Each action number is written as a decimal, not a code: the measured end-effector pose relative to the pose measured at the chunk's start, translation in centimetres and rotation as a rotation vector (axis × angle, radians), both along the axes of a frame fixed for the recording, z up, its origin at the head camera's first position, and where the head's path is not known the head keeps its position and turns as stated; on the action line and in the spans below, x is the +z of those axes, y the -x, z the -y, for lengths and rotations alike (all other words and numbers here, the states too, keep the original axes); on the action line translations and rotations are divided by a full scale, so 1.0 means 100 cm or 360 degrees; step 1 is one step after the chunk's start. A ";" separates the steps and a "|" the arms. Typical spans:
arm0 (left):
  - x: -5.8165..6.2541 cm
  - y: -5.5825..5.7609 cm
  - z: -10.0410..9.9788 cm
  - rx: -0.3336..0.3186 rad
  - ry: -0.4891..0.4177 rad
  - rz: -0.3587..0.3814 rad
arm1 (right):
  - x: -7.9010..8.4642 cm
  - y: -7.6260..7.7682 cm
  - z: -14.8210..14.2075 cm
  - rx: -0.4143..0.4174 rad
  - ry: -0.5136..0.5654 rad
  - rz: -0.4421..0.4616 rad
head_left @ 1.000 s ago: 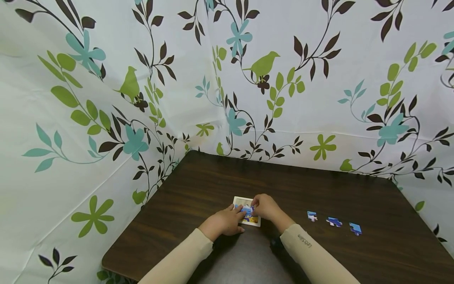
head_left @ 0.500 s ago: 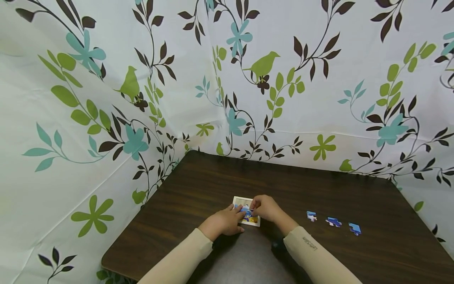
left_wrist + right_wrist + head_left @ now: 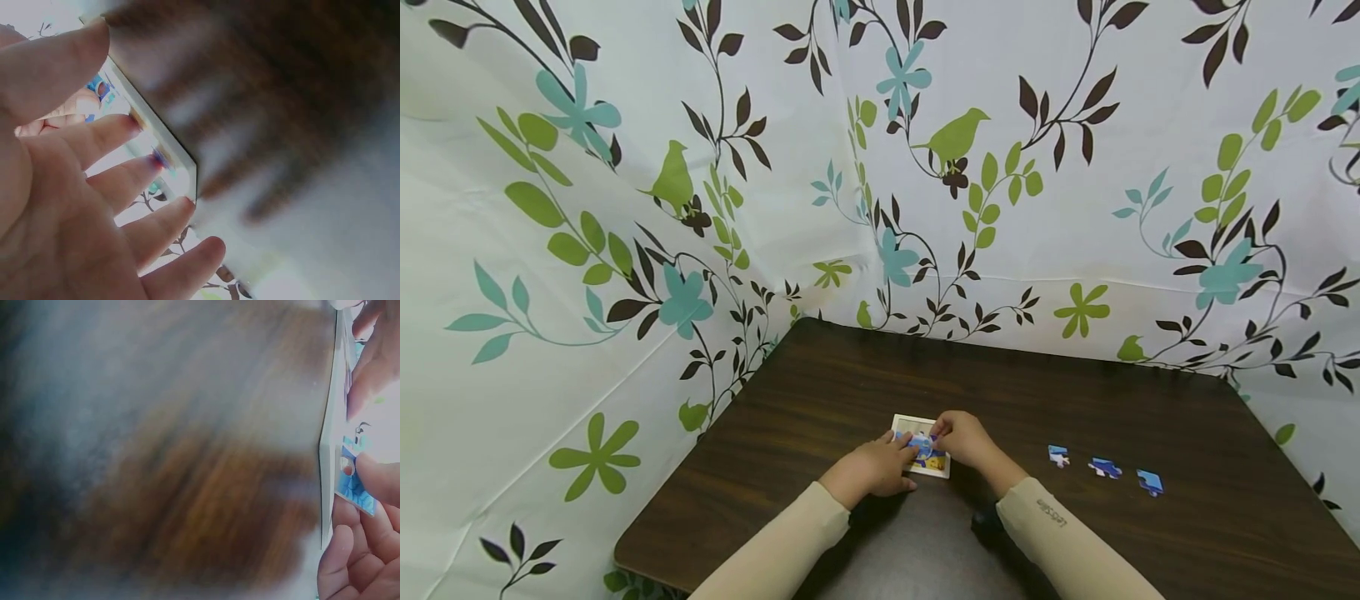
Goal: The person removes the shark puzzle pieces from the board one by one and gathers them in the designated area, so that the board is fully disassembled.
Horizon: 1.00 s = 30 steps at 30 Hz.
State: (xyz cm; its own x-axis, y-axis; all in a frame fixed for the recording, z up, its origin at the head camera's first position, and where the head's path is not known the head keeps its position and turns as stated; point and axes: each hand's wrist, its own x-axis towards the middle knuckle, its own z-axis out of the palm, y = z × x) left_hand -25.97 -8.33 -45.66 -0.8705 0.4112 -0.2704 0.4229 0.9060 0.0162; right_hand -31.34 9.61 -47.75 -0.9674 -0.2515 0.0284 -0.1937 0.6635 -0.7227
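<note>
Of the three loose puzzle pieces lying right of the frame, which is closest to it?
The leftmost piece in the head view; the middle piece and rightmost piece each lie farther from the frame.

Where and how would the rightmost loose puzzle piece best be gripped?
Probably by pinching the left and right edges of the rightmost piece from above, coming in from its right: it lies flat on the table, its tab juts from the near edge, and the neighbouring piece sits to its left.
</note>
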 end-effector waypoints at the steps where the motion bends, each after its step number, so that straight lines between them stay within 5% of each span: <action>1: -0.001 0.000 0.000 -0.0005 -0.0002 -0.0009 | 0.000 0.000 0.000 0.0001 -0.0003 0.0001; 12: -0.002 -0.004 0.000 -0.0078 -0.0065 -0.0114 | 0.000 0.001 0.002 0.0030 -0.0008 -0.0007; 21: 0.001 -0.018 -0.003 -0.0155 -0.0058 -0.0036 | 0.000 0.001 0.001 0.0015 -0.0008 0.0001; 30: 0.001 -0.019 -0.003 -0.0134 -0.0091 0.0007 | -0.001 0.001 0.000 0.0031 -0.0008 -0.0015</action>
